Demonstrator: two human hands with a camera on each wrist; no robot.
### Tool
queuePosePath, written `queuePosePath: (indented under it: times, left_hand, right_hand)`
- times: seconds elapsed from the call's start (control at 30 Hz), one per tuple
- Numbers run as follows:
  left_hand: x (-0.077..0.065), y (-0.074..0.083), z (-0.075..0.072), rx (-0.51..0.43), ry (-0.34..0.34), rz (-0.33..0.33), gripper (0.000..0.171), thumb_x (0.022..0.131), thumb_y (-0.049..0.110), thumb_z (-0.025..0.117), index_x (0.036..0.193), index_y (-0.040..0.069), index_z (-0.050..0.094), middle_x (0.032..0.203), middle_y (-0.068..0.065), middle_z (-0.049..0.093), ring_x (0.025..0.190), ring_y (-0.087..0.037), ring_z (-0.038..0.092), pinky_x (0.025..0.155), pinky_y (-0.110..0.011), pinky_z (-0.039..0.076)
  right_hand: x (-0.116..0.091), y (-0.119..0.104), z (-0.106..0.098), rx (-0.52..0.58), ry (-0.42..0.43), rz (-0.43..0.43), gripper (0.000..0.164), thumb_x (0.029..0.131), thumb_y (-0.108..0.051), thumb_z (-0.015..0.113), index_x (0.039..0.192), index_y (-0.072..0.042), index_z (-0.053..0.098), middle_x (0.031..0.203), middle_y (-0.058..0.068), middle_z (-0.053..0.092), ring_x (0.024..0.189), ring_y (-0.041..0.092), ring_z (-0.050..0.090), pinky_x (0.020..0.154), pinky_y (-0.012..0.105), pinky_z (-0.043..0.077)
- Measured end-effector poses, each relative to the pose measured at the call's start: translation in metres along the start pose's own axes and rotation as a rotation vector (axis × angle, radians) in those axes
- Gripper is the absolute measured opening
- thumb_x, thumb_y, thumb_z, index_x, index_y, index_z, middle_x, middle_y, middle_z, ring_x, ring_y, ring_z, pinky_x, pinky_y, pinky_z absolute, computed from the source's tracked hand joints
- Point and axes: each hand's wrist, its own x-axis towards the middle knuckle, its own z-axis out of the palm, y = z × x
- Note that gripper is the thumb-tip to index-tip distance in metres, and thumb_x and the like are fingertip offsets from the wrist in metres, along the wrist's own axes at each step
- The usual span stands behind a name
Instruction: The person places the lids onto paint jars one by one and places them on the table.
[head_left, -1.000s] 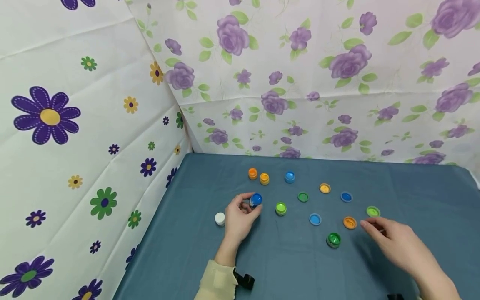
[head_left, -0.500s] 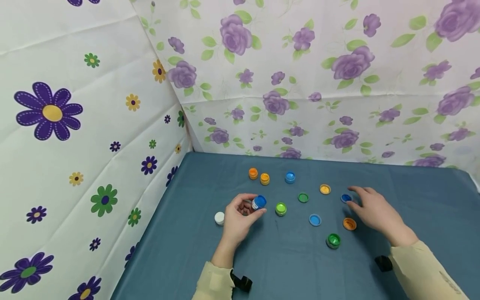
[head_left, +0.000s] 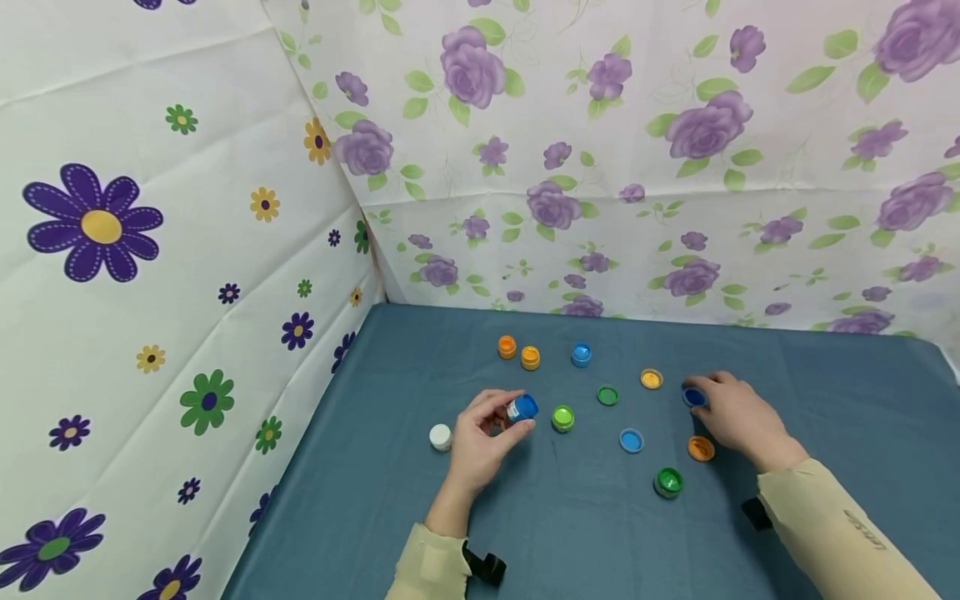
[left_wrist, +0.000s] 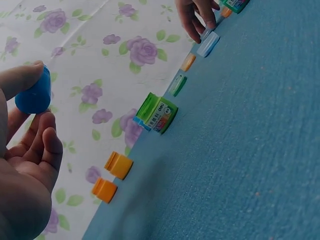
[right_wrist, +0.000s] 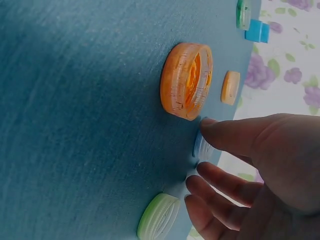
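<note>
My left hand holds a small blue paint jar between thumb and fingers, tilted and raised above the table; its open blue mouth shows in the head view. On the right, my right hand has thumb and fingertips at opposite edges of a dark blue lid, pinching it at the table surface. In the right wrist view the hand partly hides this lid. An orange lid lies just in front of the right hand, and a yellow lid to its left.
Open jars stand about: orange, yellow-orange, light blue, light green and dark green. A white-topped jar is left of my left hand. Green and light blue lids lie between the hands.
My right hand has moved from beside the light green lid up and left to the dark blue lid, and its fingers have closed on it. The left hand has tilted the blue jar rightward.
</note>
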Motion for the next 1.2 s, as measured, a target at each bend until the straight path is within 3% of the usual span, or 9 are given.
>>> queuePosePath:
  times: [0.4,0.57,0.67,0.8,0.9,1.0,1.07,1.2]
  left_hand:
    - [0.0,-0.002,0.004,-0.014,-0.053,0.017,0.041,0.096,-0.001,0.079,0.136,-0.004,0.071,0.119,-0.018,0.065,0.088,-0.016,0.057,0.078,-0.024,0.052]
    - [0.0,-0.004,0.005,-0.015,-0.062,0.032,0.044,0.092,-0.001,0.083,0.135,-0.001,0.072,0.118,-0.015,0.067,0.087,-0.018,0.059,0.077,-0.025,0.053]
    - [0.0,-0.005,0.006,-0.022,-0.066,0.037,0.045,0.09,-0.002,0.084,0.133,0.0,0.072,0.115,-0.015,0.069,0.086,-0.019,0.06,0.076,-0.026,0.054]
    - [-0.002,-0.004,0.007,-0.039,-0.057,0.03,0.04,0.088,-0.004,0.085,0.127,0.001,0.073,0.108,-0.016,0.07,0.083,-0.018,0.06,0.075,-0.027,0.054]
    - [-0.002,-0.003,0.008,-0.05,-0.05,0.029,0.036,0.091,-0.002,0.084,0.124,0.003,0.074,0.103,-0.016,0.069,0.082,-0.018,0.059,0.074,-0.028,0.054]
    - [-0.002,-0.003,0.009,-0.058,-0.048,0.033,0.033,0.094,-0.001,0.081,0.126,0.003,0.074,0.102,-0.016,0.069,0.082,-0.019,0.06,0.074,-0.028,0.054]
    - [-0.002,-0.004,0.009,-0.065,-0.051,0.045,0.032,0.096,-0.001,0.079,0.127,0.002,0.074,0.106,-0.015,0.07,0.084,-0.02,0.061,0.075,-0.029,0.054]
    - [-0.003,-0.003,0.011,-0.076,-0.075,0.062,0.032,0.099,0.0,0.076,0.13,0.001,0.074,0.114,-0.016,0.072,0.087,-0.022,0.062,0.077,-0.029,0.056]
  right_hand:
    - [0.0,0.001,-0.001,-0.013,0.011,0.006,0.04,0.099,-0.01,0.076,0.136,0.003,0.067,0.13,0.037,0.059,0.112,0.057,0.06,0.085,0.069,0.053]
    - [0.001,0.003,-0.007,0.059,0.008,0.069,0.049,0.106,-0.021,0.066,0.144,0.007,0.056,0.133,0.04,0.055,0.114,0.056,0.058,0.088,0.07,0.05]
    - [-0.003,-0.003,-0.015,0.164,0.049,0.112,0.054,0.112,-0.032,0.051,0.15,0.006,0.05,0.126,0.035,0.057,0.101,0.046,0.06,0.077,0.06,0.051]
    - [-0.021,-0.026,-0.027,0.417,0.117,0.134,0.062,0.115,-0.05,0.038,0.153,-0.002,0.05,0.129,0.026,0.061,0.106,0.039,0.061,0.078,0.052,0.051]
    - [-0.039,-0.048,-0.032,0.608,0.166,0.127,0.058,0.114,-0.052,0.044,0.151,-0.008,0.05,0.13,0.021,0.062,0.112,0.035,0.061,0.084,0.045,0.054]
    - [-0.053,-0.066,-0.033,0.727,0.197,0.089,0.046,0.113,-0.044,0.054,0.143,-0.008,0.051,0.116,0.011,0.062,0.096,0.023,0.06,0.075,0.031,0.052]
    - [-0.059,-0.078,-0.033,0.797,0.191,0.055,0.039,0.113,-0.037,0.058,0.138,-0.008,0.051,0.107,0.011,0.06,0.083,0.02,0.056,0.067,0.031,0.048]
    - [-0.066,-0.096,-0.03,0.881,0.139,-0.035,0.037,0.116,-0.029,0.053,0.146,-0.008,0.053,0.118,0.014,0.067,0.09,0.01,0.063,0.069,0.031,0.05]
